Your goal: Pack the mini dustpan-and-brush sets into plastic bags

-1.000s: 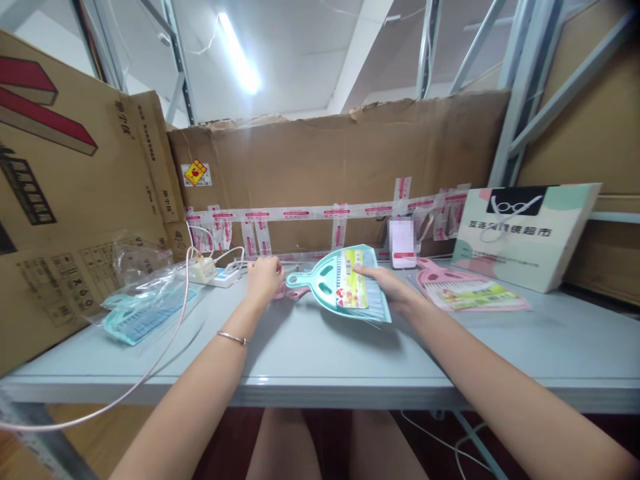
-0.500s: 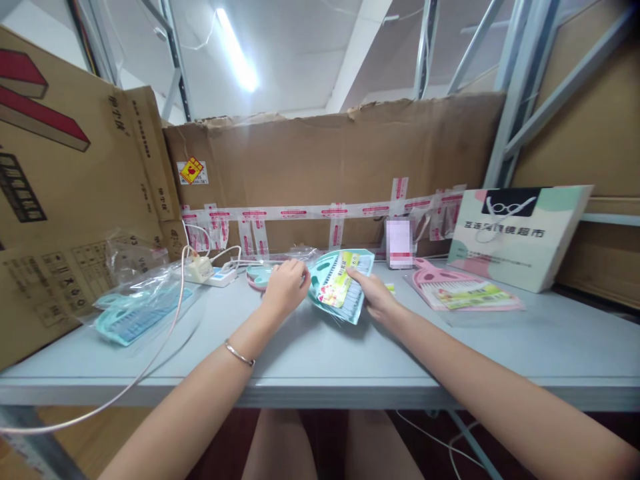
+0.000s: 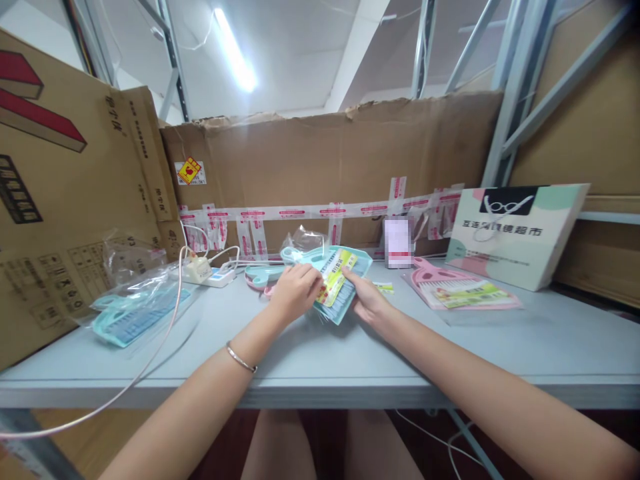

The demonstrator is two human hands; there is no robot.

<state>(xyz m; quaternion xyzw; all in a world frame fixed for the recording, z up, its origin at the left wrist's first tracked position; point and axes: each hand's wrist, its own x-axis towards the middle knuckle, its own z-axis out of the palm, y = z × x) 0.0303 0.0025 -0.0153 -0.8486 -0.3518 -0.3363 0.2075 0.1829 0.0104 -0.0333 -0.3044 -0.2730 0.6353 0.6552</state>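
A teal dustpan and brush set [image 3: 345, 300] with blue bristles and a yellow-green card is held tilted above the table, its handle toward the upper left. Clear plastic wrap sticks up around the handle. My right hand [image 3: 371, 299] grips the set's right side, thumb on the card. My left hand [image 3: 299, 288] is closed at the left edge of the card; its fingertips are partly hidden. Behind my left hand lie teal and pink handled pieces [image 3: 260, 275], partly covered.
A wrapped teal set [image 3: 135, 320] lies at the left and a pink set [image 3: 460, 287] at the right. A power strip [image 3: 217, 277] with white cables, a phone-like device [image 3: 399, 241] and a white printed box [image 3: 515, 233] stand at the back. Cardboard [image 3: 300, 160] walls the table [image 3: 350, 373].
The set has turned and shifted slightly left, so its handle and wrap now show. My left hand has moved right and down onto the card's edge. My right hand stays on the set.
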